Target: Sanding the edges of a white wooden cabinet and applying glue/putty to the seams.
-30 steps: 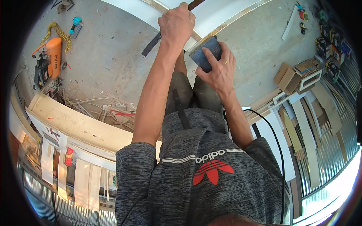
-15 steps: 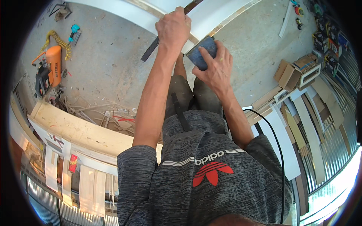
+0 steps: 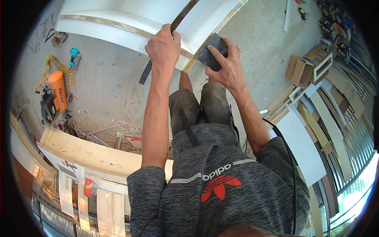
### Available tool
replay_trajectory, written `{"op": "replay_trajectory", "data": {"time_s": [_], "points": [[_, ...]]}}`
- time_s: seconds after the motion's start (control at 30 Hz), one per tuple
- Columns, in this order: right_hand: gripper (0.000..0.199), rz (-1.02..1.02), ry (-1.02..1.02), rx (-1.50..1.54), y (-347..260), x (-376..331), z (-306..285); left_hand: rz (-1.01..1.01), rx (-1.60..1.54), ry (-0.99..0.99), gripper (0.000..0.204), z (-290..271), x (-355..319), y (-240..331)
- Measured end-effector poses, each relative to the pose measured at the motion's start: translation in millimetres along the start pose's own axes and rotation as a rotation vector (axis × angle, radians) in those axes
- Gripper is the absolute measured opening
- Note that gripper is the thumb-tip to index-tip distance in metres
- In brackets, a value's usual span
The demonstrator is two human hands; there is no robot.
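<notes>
At the top middle stands a white panelled cabinet piece (image 3: 130, 39) with raw wood edges. My left hand (image 3: 162, 49) is closed round a long, narrow, dark flat bar (image 3: 184, 15), which slants across the panel's front edge. Its black lower end sticks out below the fist. To the right, my right hand (image 3: 228, 67) grips a dark grey sanding block (image 3: 212, 51), fingers spread over its top and thumb at its near side. The block lies against the wood edge (image 3: 190, 64) close to the cabinet's near corner. Its underside is hidden.
An orange air compressor (image 3: 58, 91) with a yellow coiled hose and a teal nail gun (image 3: 74, 56) are on the floor at left. Wood scraps (image 3: 106, 132) lie behind a long pale panel (image 3: 90, 152). A cardboard box (image 3: 299, 71) and stacked boards (image 3: 331, 122) are at right.
The view has shifted, bringing more of the cabinet into sight. My left hand and the bar appear lower and farther left. The sanding block stays at the wood edge, tilted differently under my right hand.
</notes>
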State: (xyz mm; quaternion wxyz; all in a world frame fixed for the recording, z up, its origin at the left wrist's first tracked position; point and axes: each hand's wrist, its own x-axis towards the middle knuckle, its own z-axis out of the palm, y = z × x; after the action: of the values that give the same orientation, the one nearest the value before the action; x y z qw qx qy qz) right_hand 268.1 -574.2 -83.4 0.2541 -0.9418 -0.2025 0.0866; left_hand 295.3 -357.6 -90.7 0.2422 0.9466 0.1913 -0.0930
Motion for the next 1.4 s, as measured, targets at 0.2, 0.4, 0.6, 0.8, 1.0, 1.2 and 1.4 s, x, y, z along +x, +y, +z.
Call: {"op": "replay_trajectory", "data": {"time_s": [0.2,0.4,0.6,0.8,1.0,1.2,1.4], "points": [[0.060,0.029,-0.015,-0.070,-10,1,-9,-0.002,-0.015,0.014,0.022,1,-2,-4],[0.058,0.026,-0.002,-0.120,-22,13,-15,-0.009,0.007,0.032,0.022,0,-2,-3],[0.058,0.060,-0.064,-0.151,-24,8,-19,-0.004,-0.011,0.019,0.022,1,-3,-4],[0.060,0.001,-0.023,-0.067,-18,2,-8,-0.010,0.008,0.022,0.023,1,-3,-3],[0.060,0.001,-0.042,-0.065,-23,6,-5,-0.015,0.002,-0.006,0.023,0,-2,-2],[0.059,0.038,-0.074,-0.082,-26,4,-9,0.006,-0.013,0.036,0.022,-1,-3,-1],[0.061,0.058,-0.055,-0.133,-1,6,-28,-0.013,-0.001,0.021,0.019,-2,-5,-2]]}}
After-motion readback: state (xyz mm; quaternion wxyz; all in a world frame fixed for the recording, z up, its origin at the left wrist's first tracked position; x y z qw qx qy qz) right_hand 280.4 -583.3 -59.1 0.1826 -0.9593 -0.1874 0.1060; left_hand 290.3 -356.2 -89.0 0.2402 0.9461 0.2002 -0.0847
